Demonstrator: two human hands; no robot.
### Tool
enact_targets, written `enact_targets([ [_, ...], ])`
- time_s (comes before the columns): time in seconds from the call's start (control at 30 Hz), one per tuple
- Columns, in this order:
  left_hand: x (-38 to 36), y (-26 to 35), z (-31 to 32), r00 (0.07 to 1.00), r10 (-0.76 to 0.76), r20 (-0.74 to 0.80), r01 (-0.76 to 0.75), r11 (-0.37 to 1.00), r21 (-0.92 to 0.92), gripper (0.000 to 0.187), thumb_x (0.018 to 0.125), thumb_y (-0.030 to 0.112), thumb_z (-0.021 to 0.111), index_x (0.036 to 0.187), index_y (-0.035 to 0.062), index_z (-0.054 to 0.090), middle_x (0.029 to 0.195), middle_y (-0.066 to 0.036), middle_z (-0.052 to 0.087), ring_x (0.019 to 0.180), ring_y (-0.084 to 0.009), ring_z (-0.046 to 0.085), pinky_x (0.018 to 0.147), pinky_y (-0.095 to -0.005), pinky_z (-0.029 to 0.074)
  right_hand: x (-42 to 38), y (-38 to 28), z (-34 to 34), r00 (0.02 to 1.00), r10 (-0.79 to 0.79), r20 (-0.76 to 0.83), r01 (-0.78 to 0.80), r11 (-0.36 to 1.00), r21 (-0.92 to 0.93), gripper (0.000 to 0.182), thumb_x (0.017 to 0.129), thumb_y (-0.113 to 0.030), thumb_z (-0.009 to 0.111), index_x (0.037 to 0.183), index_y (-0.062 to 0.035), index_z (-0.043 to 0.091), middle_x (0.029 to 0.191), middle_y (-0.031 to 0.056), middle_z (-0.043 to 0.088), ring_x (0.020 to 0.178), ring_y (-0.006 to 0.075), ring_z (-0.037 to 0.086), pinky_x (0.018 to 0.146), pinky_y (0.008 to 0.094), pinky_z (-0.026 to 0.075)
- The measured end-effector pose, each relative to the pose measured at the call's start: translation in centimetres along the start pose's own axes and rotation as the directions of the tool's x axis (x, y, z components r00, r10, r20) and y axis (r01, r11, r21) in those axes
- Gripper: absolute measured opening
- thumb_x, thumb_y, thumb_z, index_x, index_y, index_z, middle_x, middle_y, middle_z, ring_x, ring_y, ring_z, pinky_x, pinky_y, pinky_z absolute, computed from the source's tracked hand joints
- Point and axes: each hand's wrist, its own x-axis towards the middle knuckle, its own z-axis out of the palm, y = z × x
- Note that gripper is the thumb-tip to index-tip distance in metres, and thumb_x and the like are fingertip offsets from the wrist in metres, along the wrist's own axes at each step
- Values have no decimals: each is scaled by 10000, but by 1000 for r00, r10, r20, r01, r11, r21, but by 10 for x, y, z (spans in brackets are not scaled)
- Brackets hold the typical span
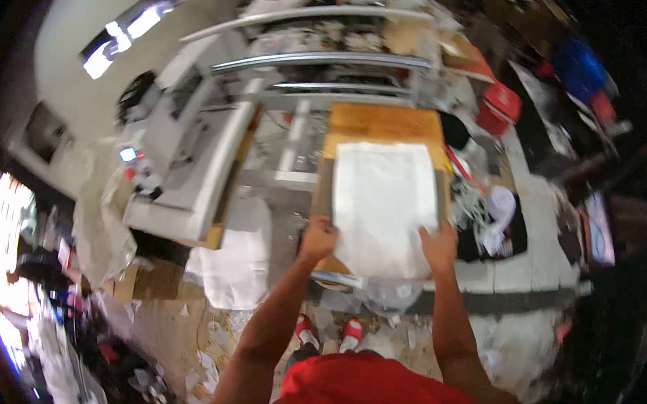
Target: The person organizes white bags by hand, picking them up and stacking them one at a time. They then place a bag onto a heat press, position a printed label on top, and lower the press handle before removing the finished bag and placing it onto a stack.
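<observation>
A red shirt [370,393] fills the nearest ground at 6 o'clock, with red sandals [353,329] just beyond its hem on a floor [158,307] strewn with scraps. Both bare forearms reach forward, angled inward, elbows out, toward 12. The left hand [319,238] is curled at the sheet's near left edge, thumb inward; the right hand [438,247] mirrors it at the right edge, thumb pointing toward 11. Each grasps the white sheet [385,199] by its side; the fingers underneath are hidden, and blur softens the detail. The sheet lies just off centre toward 3 o'clock, over an orange-brown board [384,124] whose far end shows past it.

Clear plastic [390,295] bulges below the board's near end. At 8 o'clock a white cloth [236,267] hangs down, below a pale machine [189,185] at 9 that closes off that side. At 3 o'clock, beside the board, lie a white roll [501,205] and tangled strips [470,211]; a red bin [499,109] stands at 2. Toward 12, metal bars [322,63] cross beyond the board. A window [121,34] glows at 10.
</observation>
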Motion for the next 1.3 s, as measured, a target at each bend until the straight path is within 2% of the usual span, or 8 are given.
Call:
enact_targets([
  [0.27, 5, 68, -19, 978, 200, -56, -196, 979, 60, 461, 836, 139, 585, 1280, 19, 550, 1161, -303, 634, 1086, -459, 619, 963, -505, 477, 24, 21, 5, 892, 230, 390, -450, 551, 703, 686, 753, -86, 801, 1328, 71, 463, 1074, 192, 673, 890, 266, 665, 806, 376, 539],
  [0.4, 27, 79, -31, 902, 431, 14, -423, 878, 224, 365, 870, 189, 600, 1195, 23, 597, 1059, -289, 662, 1001, -465, 641, 913, -505, 505, 65, 20, -13, 969, -195, 154, 141, 942, 305, 482, 838, -40, 648, 1307, 25, 559, 1206, 215, 656, 1080, 316, 655, 937, 382, 502],
  [0.53, -21, 223, -124, 431, 849, -306, -655, 527, 541, 220, 838, 0, 546, 1031, 44, 642, 826, -192, 618, 771, -373, 612, 640, -470, 461, 72, -126, -170, 809, -374, -454, 535, 789, 303, 399, 934, -16, 494, 1314, -19, 615, 1127, 167, 663, 1033, 291, 615, 923, 364, 473],
  [0.67, -28, 269, -176, -108, 900, -421, -691, 237, 683, 290, 824, -66, 502, 1072, -14, 643, 873, -114, 606, 741, -241, 588, 651, -355, 474, 54, -218, -286, 75, -542, -837, 870, 446, -211, 395, 935, -26, 525, 1305, -86, 651, 905, 97, 589, 795, 188, 518, 740, 333, 446],
  [0.7, -17, 264, -178, -153, 896, -417, -600, 251, 760, 288, 843, -42, 495, 1084, -9, 651, 886, -107, 613, 752, -227, 589, 679, -357, 481, 61, -213, -275, 222, -501, -837, 857, 509, -78, 396, 932, -41, 535, 1309, -81, 646, 923, 115, 606, 801, 214, 540, 748, 352, 453],
  [0.8, 19, 213, -103, 547, 763, -345, -522, 633, 572, 215, 924, 89, 513, 1066, -12, 639, 944, -205, 656, 890, -394, 631, 810, -497, 503, 100, -117, -125, 819, -378, -432, 454, 887, 84, 359, 873, -110, 557, 1209, -67, 676, 986, 203, 657, 913, 354, 619, 817, 458, 498],
  [0.87, 78, 78, -27, 957, 251, 143, -283, 705, 650, 366, 943, 133, 452, 1272, 66, 599, 1148, -250, 633, 1095, -434, 607, 903, -518, 511, 73, -23, -20, 947, -273, 168, 276, 961, 7, 345, 815, -150, 575, 1120, -61, 711, 1028, 246, 678, 992, 417, 661, 865, 521, 536],
  [1.3, 2, -18, 21, 903, 365, -225, -302, 914, 272, 414, 922, 163, 567, 1319, 48, 573, 1151, -282, 583, 1059, -466, 586, 910, -515, 492, -10, 23, 24, 927, -304, -219, 325, 943, 66, 258, 833, -78, 635, 1084, -65, 695, 933, 178, 591, 934, 401, 572, 809, 505, 477],
])
